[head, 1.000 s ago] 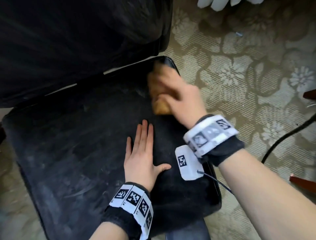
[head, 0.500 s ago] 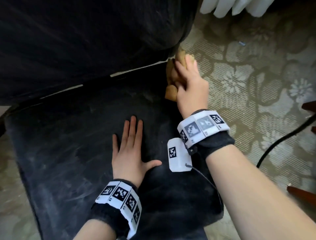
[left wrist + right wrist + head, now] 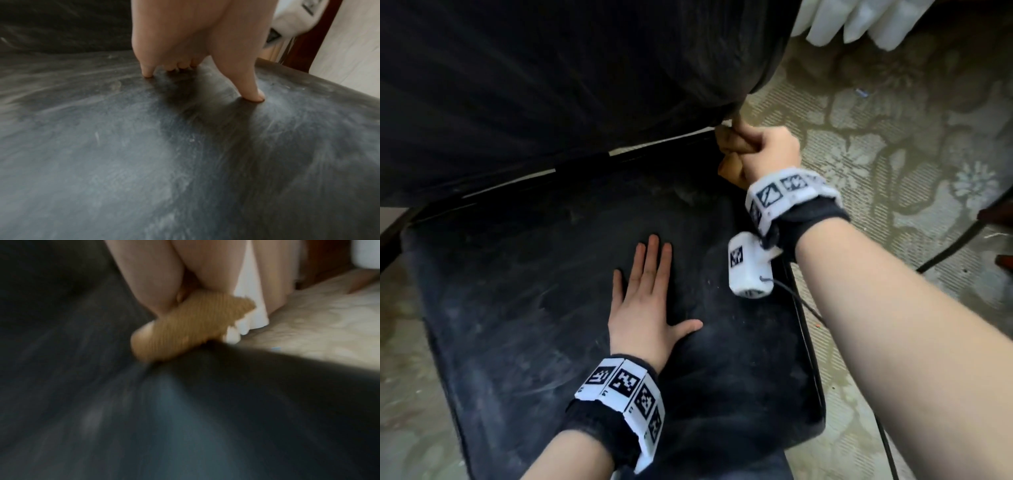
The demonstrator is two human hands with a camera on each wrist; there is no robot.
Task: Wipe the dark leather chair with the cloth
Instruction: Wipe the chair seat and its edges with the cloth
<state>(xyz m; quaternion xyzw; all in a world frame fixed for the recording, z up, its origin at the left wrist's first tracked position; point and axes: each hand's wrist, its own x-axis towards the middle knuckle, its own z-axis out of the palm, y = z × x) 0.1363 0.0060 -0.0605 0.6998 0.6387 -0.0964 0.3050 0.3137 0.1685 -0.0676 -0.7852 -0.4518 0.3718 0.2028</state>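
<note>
Dusty black leather is filling the near view, and the left hand (image 3: pixel 643 305) is lying flat on the middle of the chair (image 3: pixel 524 301) seat, palm down, fingers straight and close together, thumb angled out to the right. From the left wrist view, the fingertips (image 3: pixel 254 95) are pressing into the grey-streaked seat. Its forearm is reaching in from the lower edge, a marker band round the wrist. Farther on, the right forearm is stretching diagonally from the lower right, wrist bent, a white camera block (image 3: pixel 751 267) hanging beneath its band. The right hand (image 3: pixel 767 150) is curling round the cloth (image 3: pixel 731 150), a tan ribbed wad, fingers wrapped over it; it is pushing the cloth into the back right corner of the seat, where the seat is meeting the dark backrest. The right wrist view is blurring, yet the cloth (image 3: pixel 185 326) is showing clearly against the seat edge. Beyond the chair, patterned carpet (image 3: pixel 893 144) is spreading, with a white radiator (image 3: pixel 859 20) at the far edge.
</note>
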